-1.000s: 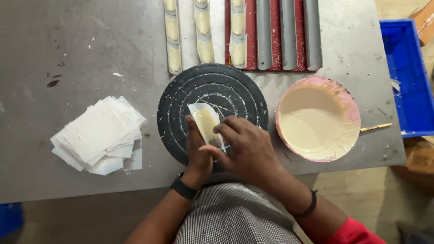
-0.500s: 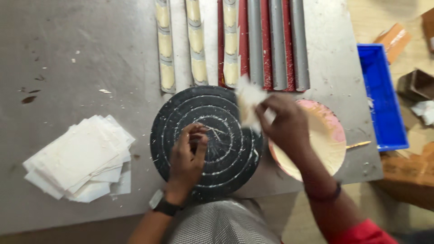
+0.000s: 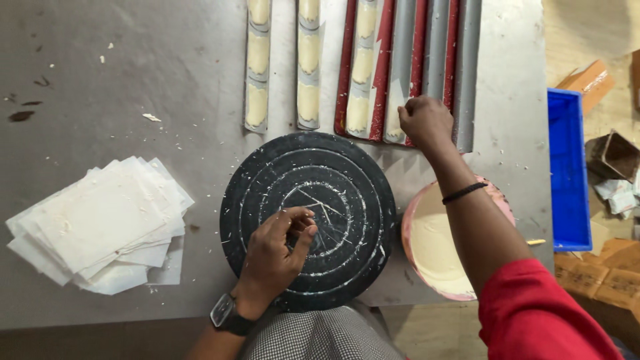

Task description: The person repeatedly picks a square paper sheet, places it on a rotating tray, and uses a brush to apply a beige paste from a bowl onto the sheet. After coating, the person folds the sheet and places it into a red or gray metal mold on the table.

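1. While my left hand [image 3: 277,257] rests on the round black turntable [image 3: 309,220], its fingers are curled loosely with the fingertips drawn toward the thumb; I cannot tell whether anything is pinched between them.
2. My right hand [image 3: 427,121] is reached out beyond the turntable's far edge, fingers bent down and pressed onto the near end of a grey half-round mould strip [image 3: 402,73]; it grips nothing that I can see.
3. That strip runs lengthwise away from me, side by side with the red strips [image 3: 382,67], so my right hand is the nearer one.
4. Right of the turntable sits the pink bowl of cream paste [image 3: 433,250], partly under my right forearm.
5. Left of the turntable, well apart on the tabletop [image 3: 133,80], lies the stack of white paper squares [image 3: 100,223].
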{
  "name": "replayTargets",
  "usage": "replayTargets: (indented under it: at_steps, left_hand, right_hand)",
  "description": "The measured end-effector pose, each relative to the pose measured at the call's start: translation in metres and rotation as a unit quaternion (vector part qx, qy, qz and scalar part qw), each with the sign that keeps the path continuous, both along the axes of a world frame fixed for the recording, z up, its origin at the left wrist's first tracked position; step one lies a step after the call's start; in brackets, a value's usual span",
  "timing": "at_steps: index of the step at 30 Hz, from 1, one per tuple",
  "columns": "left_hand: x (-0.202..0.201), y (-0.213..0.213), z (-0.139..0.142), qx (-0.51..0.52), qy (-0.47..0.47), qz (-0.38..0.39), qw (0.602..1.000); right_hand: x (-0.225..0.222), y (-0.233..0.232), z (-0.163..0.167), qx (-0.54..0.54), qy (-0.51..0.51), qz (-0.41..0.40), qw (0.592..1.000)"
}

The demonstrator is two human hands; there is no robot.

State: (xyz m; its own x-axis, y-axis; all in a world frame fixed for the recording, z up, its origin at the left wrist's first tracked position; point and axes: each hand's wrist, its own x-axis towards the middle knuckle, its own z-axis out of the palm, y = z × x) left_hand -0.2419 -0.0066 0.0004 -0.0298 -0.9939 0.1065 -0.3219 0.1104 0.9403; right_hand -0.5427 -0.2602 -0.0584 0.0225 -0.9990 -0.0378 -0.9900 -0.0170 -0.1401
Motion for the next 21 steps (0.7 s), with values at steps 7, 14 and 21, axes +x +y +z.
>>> replayTargets:
  at_steps: [7,14,21]
  left_hand:
    - [0.021,0.006,0.005,-0.018,0.013,-0.004,1.0]
    - [0.174,0.03,-0.032,0.015,-0.297,0.222,0.929]
    - [0.262,0.019,-0.06,0.205,-0.498,0.179,0.824]
  right_hand:
    - [-0.024,0.039,0.053,-0.039,-0.154,-0.053,0.986]
    - [0.056,0.223,0.041,-0.058,-0.455,0.043,0.887]
    - [0.134,0.278,0.038,-0.053,-0.316,0.087,0.943]
